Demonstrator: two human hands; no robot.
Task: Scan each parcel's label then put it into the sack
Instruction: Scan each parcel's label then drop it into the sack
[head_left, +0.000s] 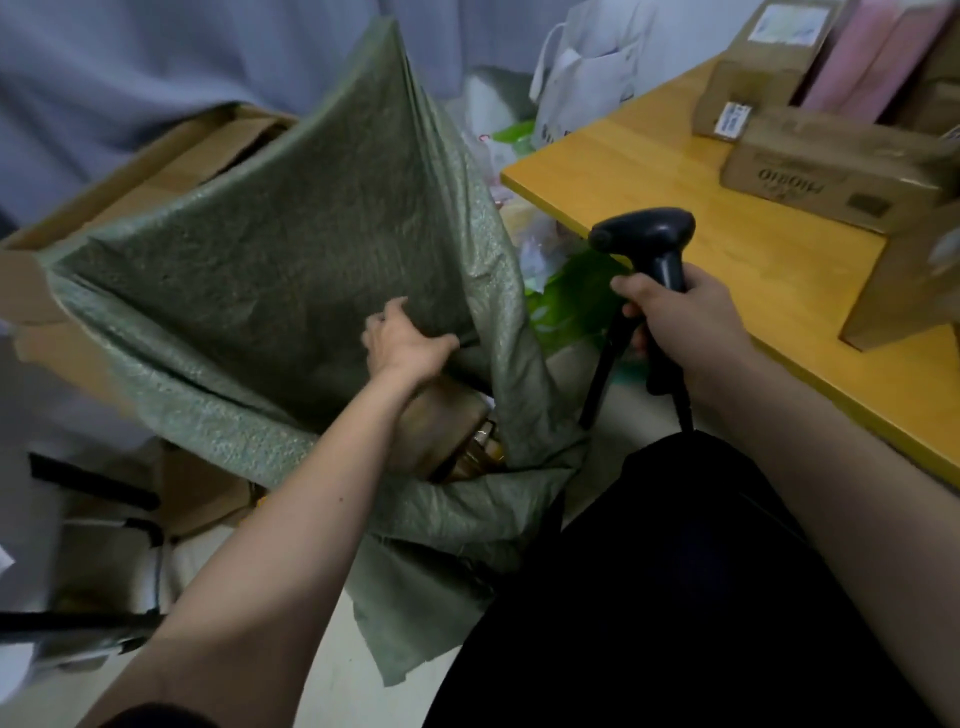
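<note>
A person's left hand (402, 343) reaches into the mouth of a green woven sack (270, 275) at centre frame, its grip curled round the sack's lifted edge, thumb on the near side and fingers hidden behind the fabric. Below the wrist, a brown parcel (441, 421) sits inside the opening, mostly covered by the forearm and the sack's folds; no label on it can be made out. The right hand (680, 322), right of centre, has its grip wrapped round the handle of a black barcode scanner (647, 244), whose head points toward the left of the frame; its cable (602, 374) drops toward the floor and disappears behind a dark-clad knee at lower right.

A yellow wooden tabletop (649, 171) runs along the right side, its near corner just beside the sack's right fold, leaving only a narrow gap filled with crumpled plastic bags. On it stand several cardboard boxes (831, 171), the nearest one cut off by the right edge, with printing that reads upside down. A white paper bag (587, 78) stands behind the corner at upper centre. A large open carton (156, 166) lies behind the sack at left, largely hidden by it. The left edge of the frame is blurred.
</note>
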